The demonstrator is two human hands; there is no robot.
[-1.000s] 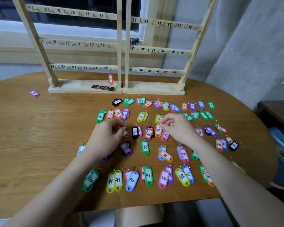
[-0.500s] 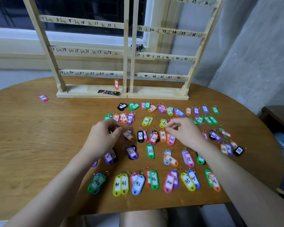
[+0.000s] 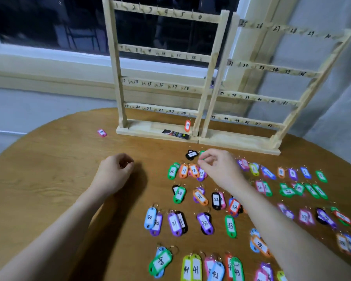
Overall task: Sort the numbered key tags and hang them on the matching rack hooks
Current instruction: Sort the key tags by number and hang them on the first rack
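Several colourful numbered key tags lie in rows on the round wooden table point(image 3: 49, 169), among them tag 10 point(image 3: 172, 171), tag 20 point(image 3: 179, 193) and tag 33 point(image 3: 230, 226). My right hand point(image 3: 219, 167) reaches to the far row and pinches a green tag point(image 3: 202, 153) beside a black tag point(image 3: 191, 154). My left hand point(image 3: 114, 171) hovers over bare wood left of the tags, its fingers loosely curled and holding nothing. Behind stand two wooden racks, the left rack point(image 3: 164, 86) and the right rack point(image 3: 257, 98), with numbered hooks. One orange tag point(image 3: 187, 125) hangs near hook 24.
A lone pink tag point(image 3: 102, 132) lies far left of the rack. A black packet point(image 3: 175, 134) rests on the left rack's base. A dark window and sill run behind the racks, and a grey wall stands at the right.
The view has tilted up, showing more of the racks. My left hand has left the tags and moved left. My right hand has moved from the middle rows to the far row.
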